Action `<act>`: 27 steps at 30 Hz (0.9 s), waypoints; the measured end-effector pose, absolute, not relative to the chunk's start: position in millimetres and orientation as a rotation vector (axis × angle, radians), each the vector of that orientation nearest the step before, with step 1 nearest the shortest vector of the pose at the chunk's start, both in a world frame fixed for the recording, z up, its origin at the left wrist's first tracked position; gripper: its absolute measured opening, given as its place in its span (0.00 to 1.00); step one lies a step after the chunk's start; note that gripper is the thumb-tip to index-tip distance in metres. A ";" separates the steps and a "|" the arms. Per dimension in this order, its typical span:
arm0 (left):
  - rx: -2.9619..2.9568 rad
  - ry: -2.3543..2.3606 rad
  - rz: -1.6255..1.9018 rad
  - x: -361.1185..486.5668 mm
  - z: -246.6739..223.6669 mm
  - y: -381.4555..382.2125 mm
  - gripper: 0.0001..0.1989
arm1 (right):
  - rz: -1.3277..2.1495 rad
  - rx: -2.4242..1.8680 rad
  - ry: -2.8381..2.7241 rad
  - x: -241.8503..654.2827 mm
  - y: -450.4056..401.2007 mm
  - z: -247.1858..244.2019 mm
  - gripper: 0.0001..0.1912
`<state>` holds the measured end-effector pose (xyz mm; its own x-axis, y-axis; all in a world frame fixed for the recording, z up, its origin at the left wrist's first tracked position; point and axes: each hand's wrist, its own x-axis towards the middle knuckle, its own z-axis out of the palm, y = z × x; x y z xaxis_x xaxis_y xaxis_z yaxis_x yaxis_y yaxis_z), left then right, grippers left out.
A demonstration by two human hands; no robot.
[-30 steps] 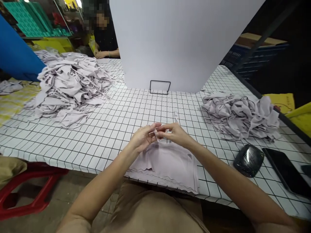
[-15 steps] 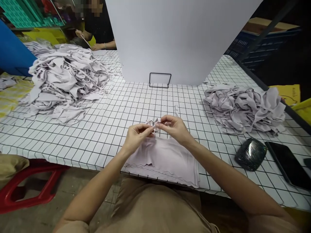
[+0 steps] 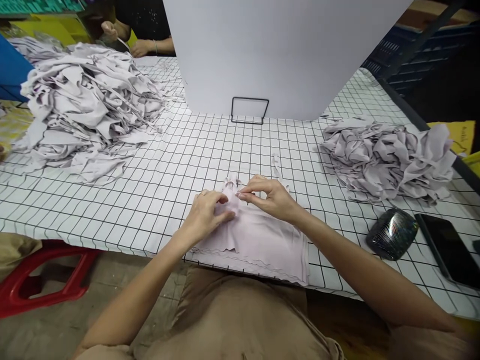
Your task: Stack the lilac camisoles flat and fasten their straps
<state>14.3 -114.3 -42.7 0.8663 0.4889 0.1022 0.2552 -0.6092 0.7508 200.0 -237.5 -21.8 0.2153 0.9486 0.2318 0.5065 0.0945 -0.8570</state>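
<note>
Lying lower-centre, layered, wavy-edged pale-lilac fabric (image 3: 268, 245) is touched by the spread left hand (image 3: 205, 212), a tiny pale bit (image 3: 237, 194) pinched by the right hand (image 3: 273, 200).

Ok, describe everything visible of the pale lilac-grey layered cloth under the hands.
The pale lilac-grey layered cloth looks like thin, soft fabric. It lies mostly flat at the near edge of the white, black-gridded tablecloth, its near edges wavy and offset, its far left part rumpled. The left hand touches that part; the right hand has its fingertips pinched beside it, contact unclear.
</note>
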 end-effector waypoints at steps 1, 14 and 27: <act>2.330 0.595 0.349 11.5 -50.3 -115.7 0.11 | 0.633 -1.550 -1.379 199.0 -238.8 -25.2 0.08; 2.394 0.534 0.540 5.0 -80.6 -128.2 0.03 | 0.562 -1.526 -1.350 179.8 -245.1 -57.8 0.06; 2.412 0.487 0.563 6.6 -85.5 -127.1 0.06 | 0.458 -1.501 -1.559 175.7 -242.3 -62.9 0.08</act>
